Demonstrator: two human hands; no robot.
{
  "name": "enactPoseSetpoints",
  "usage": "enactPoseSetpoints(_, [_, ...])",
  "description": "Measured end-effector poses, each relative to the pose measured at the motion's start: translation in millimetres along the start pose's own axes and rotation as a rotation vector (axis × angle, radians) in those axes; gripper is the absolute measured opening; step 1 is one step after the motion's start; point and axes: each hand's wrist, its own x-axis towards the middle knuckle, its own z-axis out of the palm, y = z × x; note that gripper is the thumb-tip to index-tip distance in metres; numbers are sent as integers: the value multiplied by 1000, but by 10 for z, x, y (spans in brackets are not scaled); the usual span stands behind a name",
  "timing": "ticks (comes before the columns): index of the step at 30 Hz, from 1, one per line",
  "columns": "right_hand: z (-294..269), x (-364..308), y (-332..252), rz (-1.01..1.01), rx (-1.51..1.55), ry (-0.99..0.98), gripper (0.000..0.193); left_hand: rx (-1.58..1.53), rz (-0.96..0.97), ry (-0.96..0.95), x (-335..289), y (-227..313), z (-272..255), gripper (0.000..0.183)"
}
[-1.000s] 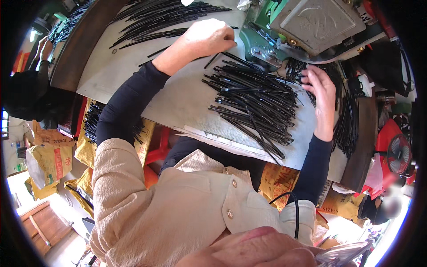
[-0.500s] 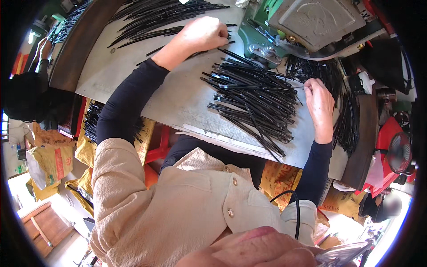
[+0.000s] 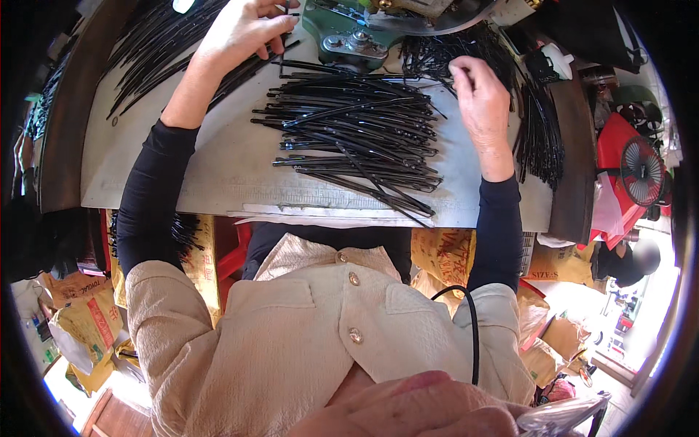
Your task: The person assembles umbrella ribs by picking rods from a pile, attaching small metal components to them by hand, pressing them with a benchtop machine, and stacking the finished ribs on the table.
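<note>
A pile of thin black rods (image 3: 357,135) lies across the middle of the metal worktop (image 3: 218,175). My left hand (image 3: 251,29) is over the far left part of the worktop, beside a second spread of black rods (image 3: 156,54). Its thumb and fingers are apart, and I see nothing gripped in them. My right hand (image 3: 482,98) hovers right of the middle pile, thumb and fingertips pinched together. Whatever is between those fingertips is too small to make out. A green machine base (image 3: 349,40) with bolted metal fittings stands between my hands at the far side.
Tangled thin black pieces (image 3: 466,51) lie behind my right hand. Another black bundle (image 3: 540,138) rests along the right wooden edge (image 3: 571,160). A small fan (image 3: 642,169) stands further right. Yellow printed sacks (image 3: 444,255) sit beneath the worktop.
The whole view has shifted and turned. My left hand has gone from closed fingers to spread ones at the far left. My right hand has moved farther back, still pinched.
</note>
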Motion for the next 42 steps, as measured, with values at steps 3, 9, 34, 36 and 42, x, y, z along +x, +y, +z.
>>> enactPoseSetpoints(3, [10, 39, -70, 177, 350, 92, 8, -206, 25, 76, 14, -140, -59, 31])
enactPoseSetpoints(9, [154, -40, 117, 356, 668, 128, 18, -92, -24, -121, -53, -137, 72, 24])
enactPoseSetpoints(34, [241, 160, -768, 430, 808, -483, 18, -304, -42, -125, -191, 280, 367, 24])
enactPoseSetpoints(36, [256, 165, -763, 438, 799, -505, 22, -301, -29, -124, -196, 305, 369, 24])
enactPoseSetpoints(42, [292, 161, -731, 451, 860, -460, 19, -234, 9, -36, -243, 358, 423, 24])
